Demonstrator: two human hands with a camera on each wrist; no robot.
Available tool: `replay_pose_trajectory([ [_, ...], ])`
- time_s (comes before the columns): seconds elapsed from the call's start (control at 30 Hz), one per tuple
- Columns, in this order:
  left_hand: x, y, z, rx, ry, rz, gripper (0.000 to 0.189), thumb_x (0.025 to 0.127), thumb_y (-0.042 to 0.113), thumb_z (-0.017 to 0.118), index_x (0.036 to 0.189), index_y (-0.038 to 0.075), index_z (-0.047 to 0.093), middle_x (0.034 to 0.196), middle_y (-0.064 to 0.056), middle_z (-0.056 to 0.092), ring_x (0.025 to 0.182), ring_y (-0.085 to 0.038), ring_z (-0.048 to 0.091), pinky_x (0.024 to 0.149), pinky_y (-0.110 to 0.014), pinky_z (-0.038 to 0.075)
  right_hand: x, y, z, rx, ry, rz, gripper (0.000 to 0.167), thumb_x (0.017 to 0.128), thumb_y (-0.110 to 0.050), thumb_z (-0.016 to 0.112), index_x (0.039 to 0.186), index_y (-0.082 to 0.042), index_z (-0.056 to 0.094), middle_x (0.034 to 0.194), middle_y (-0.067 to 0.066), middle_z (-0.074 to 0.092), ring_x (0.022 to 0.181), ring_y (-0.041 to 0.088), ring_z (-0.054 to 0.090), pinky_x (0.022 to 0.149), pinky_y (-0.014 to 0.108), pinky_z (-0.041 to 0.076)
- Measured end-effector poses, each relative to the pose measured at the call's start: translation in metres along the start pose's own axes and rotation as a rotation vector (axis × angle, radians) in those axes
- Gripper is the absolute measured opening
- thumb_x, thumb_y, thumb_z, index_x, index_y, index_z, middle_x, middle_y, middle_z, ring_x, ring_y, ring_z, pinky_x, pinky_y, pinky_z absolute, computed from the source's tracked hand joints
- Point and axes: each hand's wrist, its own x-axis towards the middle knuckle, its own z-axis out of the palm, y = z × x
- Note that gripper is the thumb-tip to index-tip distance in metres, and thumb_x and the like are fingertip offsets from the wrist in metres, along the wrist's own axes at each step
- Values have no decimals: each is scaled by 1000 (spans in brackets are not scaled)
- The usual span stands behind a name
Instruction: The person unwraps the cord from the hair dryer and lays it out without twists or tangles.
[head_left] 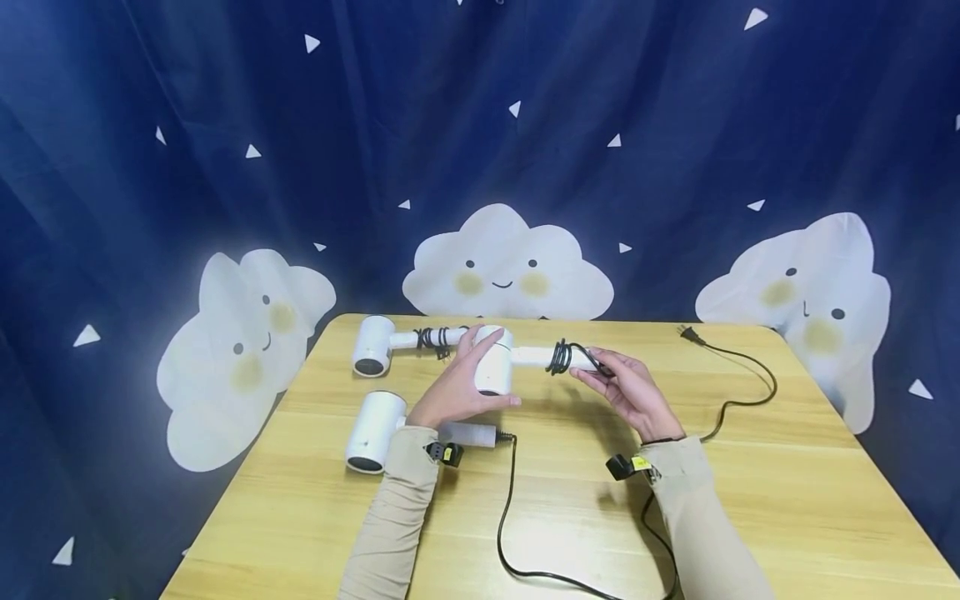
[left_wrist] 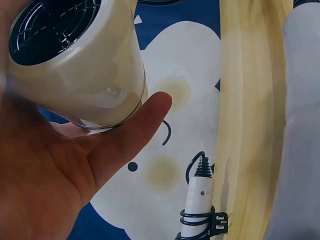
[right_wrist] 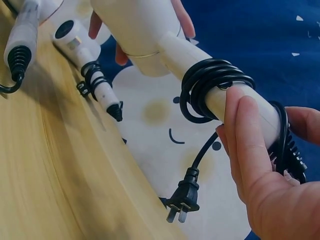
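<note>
A white hair dryer (head_left: 495, 371) is held above the table by both hands. My left hand (head_left: 457, 387) grips its barrel, with the thumb along the near side. Around the end of the handle curl the fingers of my right hand (head_left: 630, 389). A black cord (right_wrist: 215, 85) is coiled round that handle, and its two-pin plug (right_wrist: 184, 196) dangles below in the right wrist view. The dark grille (left_wrist: 55, 30) at one end of the barrel shows in the left wrist view.
Two more white hair dryers lie on the wooden table (head_left: 750, 500). The far one (head_left: 373, 346) has its cord wrapped; the nearer one (head_left: 375, 429), partly behind my left arm, trails a loose black cord (head_left: 510, 508) under my right arm toward a plug (head_left: 690, 335). A blue curtain (head_left: 480, 167) hangs behind.
</note>
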Motion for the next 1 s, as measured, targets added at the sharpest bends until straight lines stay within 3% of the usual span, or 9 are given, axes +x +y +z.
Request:
replay_pose_trajectory([
  [0.23,-1,0,-3,4,-6,48,110,71,68,84,161,48,24,175,13,-5,151,-39,39,110,-63,45,-1,0,-1,9,-8,8,22,107,-8,52,105,-3,73,112,13,70,96,27,78,94,25,58],
  [0.47,-1,0,-6,38,-31,44,117,66,71,86,162,47,22,173,19,-10,148,-40,44,106,-61,50,-1,0,1,4,-13,10,22,107,-9,52,105,-3,73,111,13,71,96,27,79,94,25,57],
  [0.7,-1,-2,-8,31,-24,24,108,68,62,89,158,49,31,175,4,3,143,-42,47,105,-60,50,1,3,1,-39,-25,12,20,107,-11,53,105,-6,73,107,10,73,95,25,79,93,24,58],
  [0.87,-2,-5,-9,-68,-17,10,104,67,49,93,155,47,38,174,-4,9,140,-42,48,100,-60,52,1,3,2,-83,-52,11,17,107,-11,54,107,-7,71,107,10,75,94,23,79,92,27,59],
  [1.0,-2,-6,-11,-105,-1,17,103,65,51,92,153,47,40,172,-4,12,134,-38,52,96,-56,53,-1,1,2,-121,-103,12,22,109,-19,52,110,-10,72,108,9,77,94,21,79,92,31,61],
])
